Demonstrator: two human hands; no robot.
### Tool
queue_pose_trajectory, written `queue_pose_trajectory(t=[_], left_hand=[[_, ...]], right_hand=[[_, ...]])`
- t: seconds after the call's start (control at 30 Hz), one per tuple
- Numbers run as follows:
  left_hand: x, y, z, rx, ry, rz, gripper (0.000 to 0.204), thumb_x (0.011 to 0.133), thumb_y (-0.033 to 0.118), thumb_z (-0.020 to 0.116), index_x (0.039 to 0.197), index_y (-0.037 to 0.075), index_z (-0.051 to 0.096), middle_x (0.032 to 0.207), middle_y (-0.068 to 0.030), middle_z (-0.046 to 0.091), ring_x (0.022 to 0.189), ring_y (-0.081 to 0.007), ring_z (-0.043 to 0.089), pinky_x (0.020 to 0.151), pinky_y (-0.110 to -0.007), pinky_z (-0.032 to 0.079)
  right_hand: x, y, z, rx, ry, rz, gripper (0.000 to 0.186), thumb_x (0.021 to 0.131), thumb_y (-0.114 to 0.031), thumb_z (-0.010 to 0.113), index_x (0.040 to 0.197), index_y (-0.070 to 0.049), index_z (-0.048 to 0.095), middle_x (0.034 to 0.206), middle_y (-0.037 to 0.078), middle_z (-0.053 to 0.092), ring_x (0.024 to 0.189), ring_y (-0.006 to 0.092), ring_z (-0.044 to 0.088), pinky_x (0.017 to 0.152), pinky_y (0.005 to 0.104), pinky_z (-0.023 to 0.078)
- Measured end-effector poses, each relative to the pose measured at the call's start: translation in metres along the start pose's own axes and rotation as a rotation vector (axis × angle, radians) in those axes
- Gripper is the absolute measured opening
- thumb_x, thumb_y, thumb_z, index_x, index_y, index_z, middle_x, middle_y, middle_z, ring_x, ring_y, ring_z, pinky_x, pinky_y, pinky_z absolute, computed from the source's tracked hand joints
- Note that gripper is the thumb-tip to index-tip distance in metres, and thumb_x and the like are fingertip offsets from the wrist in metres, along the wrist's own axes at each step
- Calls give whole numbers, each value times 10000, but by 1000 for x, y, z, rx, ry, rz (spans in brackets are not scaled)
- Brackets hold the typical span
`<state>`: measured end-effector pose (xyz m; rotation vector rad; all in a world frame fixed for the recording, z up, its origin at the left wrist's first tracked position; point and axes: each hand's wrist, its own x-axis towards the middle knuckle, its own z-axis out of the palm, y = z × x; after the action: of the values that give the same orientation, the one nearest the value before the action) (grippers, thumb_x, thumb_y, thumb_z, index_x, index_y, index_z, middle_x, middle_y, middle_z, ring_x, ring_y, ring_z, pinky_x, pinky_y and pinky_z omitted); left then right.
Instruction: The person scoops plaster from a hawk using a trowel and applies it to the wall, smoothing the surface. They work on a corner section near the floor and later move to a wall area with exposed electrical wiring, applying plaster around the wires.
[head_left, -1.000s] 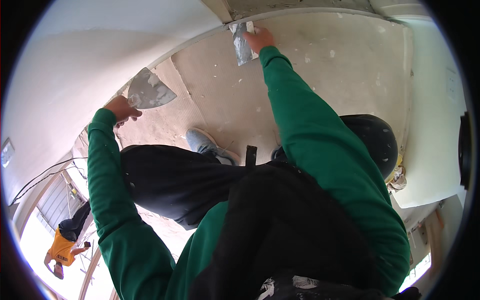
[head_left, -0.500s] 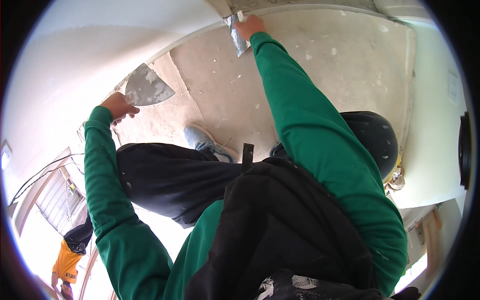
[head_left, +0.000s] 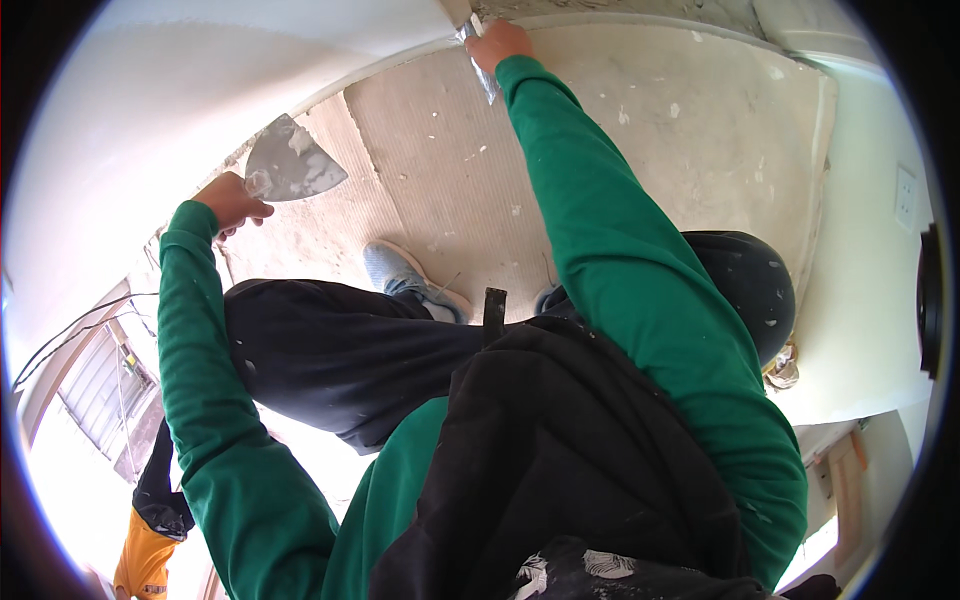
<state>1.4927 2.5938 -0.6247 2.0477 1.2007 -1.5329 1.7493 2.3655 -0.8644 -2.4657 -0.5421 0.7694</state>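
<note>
Two hands are in play, both in green sleeves. The left hand (head_left: pixel 232 201) is closed in a fist around the handle of a wide putty knife (head_left: pixel 293 163), whose broad grey blade, smeared with pale compound, is held out toward the white wall (head_left: pixel 180 90) without visibly touching it. The right hand (head_left: pixel 497 44) is stretched far up the frame, fingers curled tight on a narrow putty knife (head_left: pixel 481 62); its blade is seen edge-on and blurred, and appears to be laid against the seam where the white wall meets the rough grey surface above, though contact cannot be confirmed from this angle.

So two knives are counted, one per hand, well apart from each other. Below them a dusty, speckled floor (head_left: pixel 640 140) is seen. One grey shoe (head_left: pixel 405 277) is shown planted on it, with dark trousers (head_left: pixel 340 350) bent beneath the body; a second foot is mostly hidden behind the right sleeve. One black bucket (head_left: pixel 750 290), flecked with white, is set just beside the right arm near the right-hand wall. One white wall plate (head_left: pixel 905 197) is mounted on that wall. At lower left, one orange and black tool (head_left: pixel 145 555) is glimpsed.
</note>
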Motion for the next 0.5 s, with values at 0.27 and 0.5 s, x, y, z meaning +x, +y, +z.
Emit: queue_pose_trajectory(t=[0.27, 0.5], left_hand=[[0, -4, 3, -6, 36, 49, 280, 767, 255, 709, 706, -16, 678, 500, -59, 478, 427, -164, 485, 409, -336, 412], [-7, -1, 3, -12, 67, 67, 279, 761, 253, 713, 707, -19, 679, 497, -61, 480, 419, -173, 491, 396, -340, 420]], right_hand=[[-9, -9, -3, -32, -42, -57, 403, 835, -379, 618, 1007, -26, 705, 1042, 200, 679, 1001, 369, 640, 889, 459, 507], [-9, -9, 2, -24, -9, -129, 376, 848, -366, 588, 993, -42, 711, 1022, 203, 679, 985, 372, 641, 881, 460, 508]])
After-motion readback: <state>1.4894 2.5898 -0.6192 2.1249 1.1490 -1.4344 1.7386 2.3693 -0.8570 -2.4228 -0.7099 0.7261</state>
